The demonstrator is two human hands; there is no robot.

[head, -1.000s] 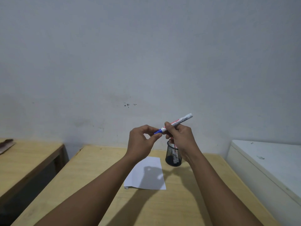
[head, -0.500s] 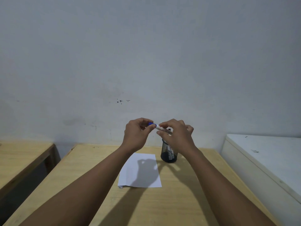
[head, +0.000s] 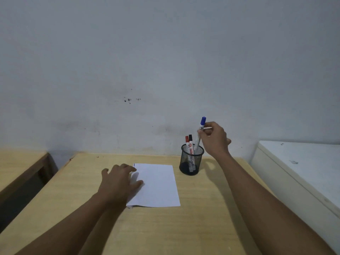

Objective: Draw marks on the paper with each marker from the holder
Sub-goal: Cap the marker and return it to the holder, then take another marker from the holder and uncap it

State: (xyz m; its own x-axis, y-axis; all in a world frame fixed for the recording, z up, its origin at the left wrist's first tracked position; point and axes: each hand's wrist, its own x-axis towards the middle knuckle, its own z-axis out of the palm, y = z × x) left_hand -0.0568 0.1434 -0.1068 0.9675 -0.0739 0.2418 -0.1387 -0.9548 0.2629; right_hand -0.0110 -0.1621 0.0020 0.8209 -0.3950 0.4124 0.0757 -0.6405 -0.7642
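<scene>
A white sheet of paper (head: 158, 184) lies on the wooden table (head: 165, 227), with a tiny blue mark at its far left corner. My left hand (head: 119, 181) rests flat on the paper's left edge, fingers spread. To the right of the paper stands a black mesh holder (head: 192, 161) with a red-capped marker (head: 187, 142) and a black-capped marker (head: 190, 141) upright in it. My right hand (head: 215, 138) grips a capped blue marker (head: 200, 133), cap up, its lower end inside the holder's rim.
A second wooden table (head: 20, 172) stands at the left, across a dark gap. A white cabinet (head: 301, 170) flanks the table on the right. A grey wall (head: 165, 70) rises right behind the holder.
Both hands were joined at the blue marker's cap in mid-air. Now the left hand has dropped onto the paper and the right hand has carried the capped marker down into the holder.
</scene>
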